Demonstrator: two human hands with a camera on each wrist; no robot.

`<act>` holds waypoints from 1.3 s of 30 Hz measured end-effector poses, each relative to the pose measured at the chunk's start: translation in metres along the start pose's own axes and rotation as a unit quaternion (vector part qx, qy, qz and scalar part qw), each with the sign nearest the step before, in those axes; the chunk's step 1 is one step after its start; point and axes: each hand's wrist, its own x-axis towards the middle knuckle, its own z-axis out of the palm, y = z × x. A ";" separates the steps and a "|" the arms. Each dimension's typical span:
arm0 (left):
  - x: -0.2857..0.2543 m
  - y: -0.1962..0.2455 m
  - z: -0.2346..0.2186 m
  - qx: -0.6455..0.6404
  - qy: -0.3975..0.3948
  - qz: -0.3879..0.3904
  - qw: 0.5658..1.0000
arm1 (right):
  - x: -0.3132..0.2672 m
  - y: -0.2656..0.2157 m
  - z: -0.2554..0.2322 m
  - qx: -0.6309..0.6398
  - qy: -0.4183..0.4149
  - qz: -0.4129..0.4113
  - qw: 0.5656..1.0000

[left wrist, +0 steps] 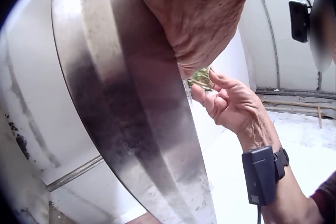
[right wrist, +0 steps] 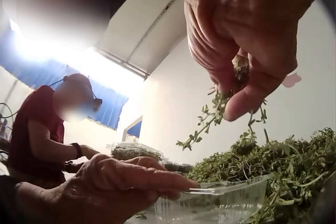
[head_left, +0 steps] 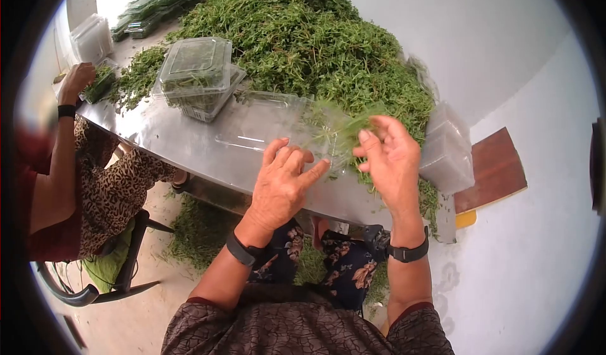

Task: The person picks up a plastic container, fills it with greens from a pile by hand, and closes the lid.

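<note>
Between thumb and fingertips, my right hand (head_left: 392,162) pinches a small bunch of leafy green sprigs (right wrist: 207,121), which hangs down over an opened clear plastic clamshell box (head_left: 259,118). My left hand (head_left: 283,187) is at the near side of that box. In the right wrist view its fingers (right wrist: 152,178) reach out fairly straight, tips at the box's rim. The box's clear wall (right wrist: 231,203) stands in front of the heap of greens there. From the left wrist, the back of my left hand hides most of the box.
A large heap of greens (head_left: 303,33) covers the back of the metal table (head_left: 142,127). Filled boxes (head_left: 196,67) are stacked left of the open one; nested clear boxes (head_left: 447,156) stand at the right edge. Another person (head_left: 53,191) sits at the left, handling a box.
</note>
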 end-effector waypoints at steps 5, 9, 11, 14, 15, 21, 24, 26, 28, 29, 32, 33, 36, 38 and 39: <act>-0.002 -0.003 0.005 -0.015 0.032 0.016 0.999 | -0.003 0.001 -0.027 -0.046 0.068 0.018 0.996; -0.003 -0.006 0.007 -0.021 0.031 0.016 0.999 | -0.003 0.025 -0.040 -0.085 0.069 0.015 0.994; -0.003 -0.006 0.008 -0.009 0.043 0.021 0.999 | -0.001 0.040 -0.043 -0.211 0.039 -0.002 0.977; -0.003 -0.004 0.007 -0.010 0.040 0.013 0.999 | -0.001 0.031 -0.033 -0.341 -0.037 -0.005 0.939; -0.003 -0.004 0.006 -0.009 0.041 0.015 0.999 | 0.001 0.031 -0.030 -0.357 -0.066 -0.017 0.931; -0.002 -0.003 0.004 -0.002 0.041 0.012 0.999 | 0.015 0.054 -0.021 -0.477 -0.091 -0.099 0.869; -0.001 -0.001 0.002 0.009 0.033 0.013 0.999 | 0.024 0.074 -0.024 -0.492 -0.057 -0.152 0.855; 0.000 -0.001 0.002 -0.002 0.037 0.014 0.999 | 0.028 0.080 -0.035 -0.476 -0.022 -0.192 0.858; -0.001 -0.003 0.005 0.002 0.042 0.018 0.999 | 0.030 0.075 -0.045 -0.376 0.046 -0.173 0.909; -0.002 -0.004 0.006 0.005 0.045 0.022 0.999 | 0.031 0.072 -0.051 -0.342 0.063 -0.166 0.923; -0.001 -0.004 0.006 0.002 0.054 0.022 0.998 | 0.028 0.037 -0.058 -0.166 0.067 -0.025 0.984; -0.001 -0.003 0.007 0.004 0.053 0.022 0.998 | 0.024 0.021 -0.059 -0.164 0.066 -0.025 0.984; -0.002 -0.004 0.005 0.007 0.048 0.018 0.999 | 0.016 -0.014 -0.046 -0.032 0.075 0.010 0.997; -0.003 -0.004 0.007 0.003 0.047 0.021 0.999 | 0.015 -0.022 -0.035 0.025 0.032 0.018 0.999; -0.002 -0.003 0.006 0.003 0.046 0.020 0.999 | 0.017 -0.018 -0.028 0.028 0.014 0.009 0.999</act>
